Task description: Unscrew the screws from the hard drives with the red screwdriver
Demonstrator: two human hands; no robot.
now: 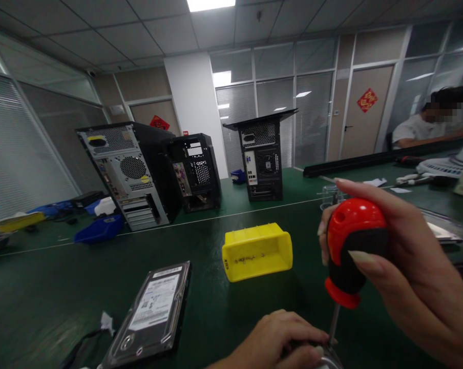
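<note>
My right hand is wrapped round the red and black handle of a screwdriver, which stands nearly upright with its shaft pointing down. Its tip meets a silver metal part at the bottom edge, mostly hidden by my fingers and cut off by the picture. My left hand grips that part, its fingertips close beside the shaft. Just beyond my hands sits a yellow bin with several small screws inside. To the left lies a hard drive, label side up.
Three computer cases, a large one, a stripped black one and a black one, stand across the green table. A blue bin is at left, a clear cup behind my right hand. A person sits far right.
</note>
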